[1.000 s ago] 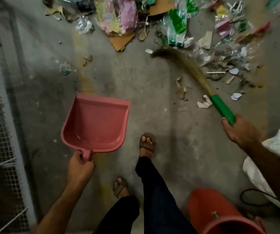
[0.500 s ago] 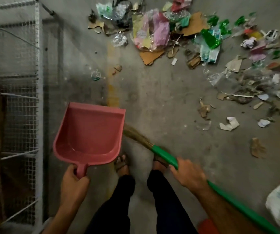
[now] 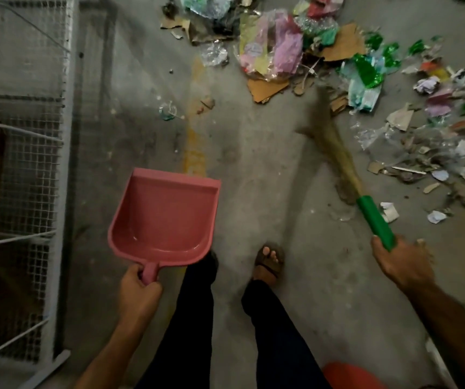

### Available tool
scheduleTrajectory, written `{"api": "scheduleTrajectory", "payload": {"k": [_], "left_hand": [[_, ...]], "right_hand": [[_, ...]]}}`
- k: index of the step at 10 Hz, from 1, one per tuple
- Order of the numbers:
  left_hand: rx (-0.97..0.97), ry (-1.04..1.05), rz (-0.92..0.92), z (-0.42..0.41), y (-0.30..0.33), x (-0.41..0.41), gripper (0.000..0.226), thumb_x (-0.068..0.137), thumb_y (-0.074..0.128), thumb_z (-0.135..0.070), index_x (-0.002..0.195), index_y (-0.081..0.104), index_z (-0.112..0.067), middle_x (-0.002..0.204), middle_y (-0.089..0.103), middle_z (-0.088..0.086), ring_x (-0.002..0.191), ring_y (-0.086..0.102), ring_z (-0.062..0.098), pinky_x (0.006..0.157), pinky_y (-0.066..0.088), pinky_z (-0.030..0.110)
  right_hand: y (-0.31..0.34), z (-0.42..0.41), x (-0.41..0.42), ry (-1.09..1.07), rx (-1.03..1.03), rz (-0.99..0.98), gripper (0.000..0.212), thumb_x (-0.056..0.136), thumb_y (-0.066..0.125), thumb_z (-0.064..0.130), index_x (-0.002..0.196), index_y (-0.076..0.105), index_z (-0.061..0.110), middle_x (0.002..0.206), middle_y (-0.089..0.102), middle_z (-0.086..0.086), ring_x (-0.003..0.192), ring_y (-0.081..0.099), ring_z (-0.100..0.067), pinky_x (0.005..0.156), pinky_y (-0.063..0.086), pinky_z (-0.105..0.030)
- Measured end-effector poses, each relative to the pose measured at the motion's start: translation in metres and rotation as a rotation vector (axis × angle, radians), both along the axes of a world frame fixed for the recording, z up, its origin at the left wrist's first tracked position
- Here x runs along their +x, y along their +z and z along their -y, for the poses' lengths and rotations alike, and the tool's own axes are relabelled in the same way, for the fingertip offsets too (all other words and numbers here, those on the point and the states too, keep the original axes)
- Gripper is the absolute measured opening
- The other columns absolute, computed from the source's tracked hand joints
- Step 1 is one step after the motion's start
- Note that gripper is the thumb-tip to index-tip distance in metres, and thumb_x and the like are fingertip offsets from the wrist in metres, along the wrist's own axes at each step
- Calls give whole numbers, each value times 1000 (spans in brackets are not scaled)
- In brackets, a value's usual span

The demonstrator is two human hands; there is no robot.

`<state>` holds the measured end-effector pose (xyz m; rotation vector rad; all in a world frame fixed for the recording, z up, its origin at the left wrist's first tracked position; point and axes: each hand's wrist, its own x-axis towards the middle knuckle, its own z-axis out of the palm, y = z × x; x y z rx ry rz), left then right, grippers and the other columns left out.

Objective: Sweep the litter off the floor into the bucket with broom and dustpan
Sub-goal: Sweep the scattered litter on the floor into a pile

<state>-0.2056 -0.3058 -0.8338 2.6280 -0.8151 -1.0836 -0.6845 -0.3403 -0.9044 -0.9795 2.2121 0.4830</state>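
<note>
Two hands are at work over a grey concrete floor [image 3: 268, 169]. At seven o'clock the left hand [image 3: 138, 290] curls tight around the short handle of a pink dustpan [image 3: 166, 217], which is held with its open mouth facing twelve o'clock and nothing inside it. At four o'clock the right hand [image 3: 402, 262] grips the green handle of a grass broom [image 3: 346, 164]; the straw head runs up toward one o'clock, blurred, with its tip beside the near edge of the litter [image 3: 366, 80]. That litter spreads from twelve to three o'clock: torn cardboard, a pink and yellow plastic bag, green foil wrappers, crumpled paper and clear film, with a few stray scraps lying apart at ten to eleven o'clock of the broom head. A red bucket [image 3: 352, 374] shows only its rim at five o'clock, at the bottom edge, well apart from the litter. Between the hands stand the person's legs in dark trousers, one sandalled foot [image 3: 269, 262] forward. A white wire-mesh cage [image 3: 29, 164] fills the nine o'clock side.
</note>
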Motion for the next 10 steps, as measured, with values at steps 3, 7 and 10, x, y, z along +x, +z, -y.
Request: {"api": "scheduleTrajectory", "payload": {"k": [3,7,10], "left_hand": [[57,123,44,0,23,83,21,60,55,-11,79,56,-3,70,57,14,63,50,27,58,37,36],[378,156,-37,-41,-57,271,92,29,80,-53,113,60,-23,104,61,33,78,64,26,86,44,14],[156,42,-87,93,-23,227,57,43,67,-25,94,60,-1,81,63,20,76,57,32,73,43,39]], "right_hand": [[10,-22,184,348,80,318,43,94,46,59,116,54,24,101,70,-8,89,68,-28,74,54,-35],[-65,85,367,436,277,284,44,95,46,52,117,52,15,120,64,-11,113,62,-33,91,49,-38],[-66,150,240,-126,117,45,65,89,45,65,109,58,4,101,68,-21,88,68,-38,80,59,-47]]}}
